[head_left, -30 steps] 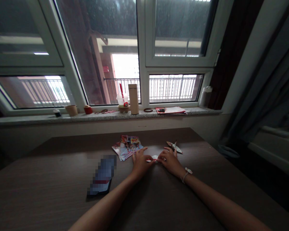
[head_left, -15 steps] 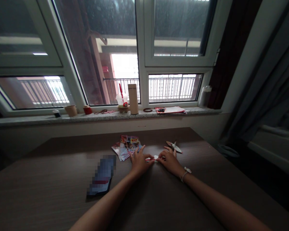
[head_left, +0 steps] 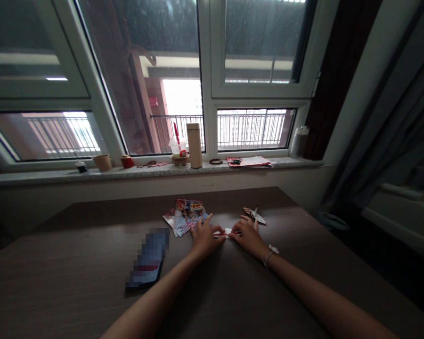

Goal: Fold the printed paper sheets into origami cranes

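Pinching a small white-and-red paper piece (head_left: 228,231), seemingly only partly folded, between the fingers of left hand (head_left: 203,239) and right hand (head_left: 249,237) on the dark-brown wooden table (head_left: 74,263), near a pale, winged folded-paper figure (head_left: 256,216), seemingly complete.

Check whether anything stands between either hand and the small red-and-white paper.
Nothing visible does. The left hand and right hand both have fingertips on the paper; the printed sheets and folded paper figure lie beyond, not between.
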A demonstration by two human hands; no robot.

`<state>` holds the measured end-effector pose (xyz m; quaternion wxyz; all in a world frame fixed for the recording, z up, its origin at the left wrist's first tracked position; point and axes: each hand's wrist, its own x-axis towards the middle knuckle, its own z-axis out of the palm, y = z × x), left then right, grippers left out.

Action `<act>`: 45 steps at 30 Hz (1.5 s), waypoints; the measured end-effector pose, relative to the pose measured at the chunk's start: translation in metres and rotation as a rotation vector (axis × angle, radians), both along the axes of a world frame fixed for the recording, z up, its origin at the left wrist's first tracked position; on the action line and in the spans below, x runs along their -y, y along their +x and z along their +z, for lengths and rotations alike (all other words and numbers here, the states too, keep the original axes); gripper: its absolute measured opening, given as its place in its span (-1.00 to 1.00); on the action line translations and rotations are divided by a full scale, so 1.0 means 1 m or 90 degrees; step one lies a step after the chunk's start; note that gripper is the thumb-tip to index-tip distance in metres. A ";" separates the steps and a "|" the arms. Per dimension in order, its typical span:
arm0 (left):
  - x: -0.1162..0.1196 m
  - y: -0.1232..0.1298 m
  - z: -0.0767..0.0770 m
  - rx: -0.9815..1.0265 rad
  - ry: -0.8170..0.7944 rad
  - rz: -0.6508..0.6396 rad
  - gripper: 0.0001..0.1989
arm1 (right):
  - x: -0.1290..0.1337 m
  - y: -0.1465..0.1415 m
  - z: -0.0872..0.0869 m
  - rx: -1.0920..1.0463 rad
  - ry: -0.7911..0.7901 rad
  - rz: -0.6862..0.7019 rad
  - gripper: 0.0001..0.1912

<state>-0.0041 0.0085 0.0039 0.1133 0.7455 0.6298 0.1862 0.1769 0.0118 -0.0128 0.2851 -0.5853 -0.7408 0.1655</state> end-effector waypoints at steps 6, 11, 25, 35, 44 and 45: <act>0.000 0.002 0.002 -0.007 0.008 -0.001 -0.81 | -0.002 0.001 0.000 0.000 -0.010 -0.001 -0.82; -0.001 0.003 0.001 -0.007 0.015 -0.004 -0.82 | -0.004 0.001 -0.001 -0.003 -0.012 -0.007 -0.81; -0.002 0.005 -0.005 -0.002 -0.003 0.004 -0.77 | -0.005 0.003 -0.005 -0.002 -0.013 -0.020 -0.81; -0.007 0.001 -0.007 -0.008 -0.061 -0.012 -0.78 | -0.014 0.007 -0.007 -0.025 -0.050 -0.022 -0.82; -0.007 -0.003 -0.004 -0.025 -0.102 -0.035 -0.75 | -0.016 0.010 -0.005 -0.041 -0.070 -0.014 -0.66; -0.006 -0.004 -0.004 -0.027 -0.103 -0.037 -0.74 | -0.016 0.011 -0.005 -0.042 -0.071 -0.016 -0.64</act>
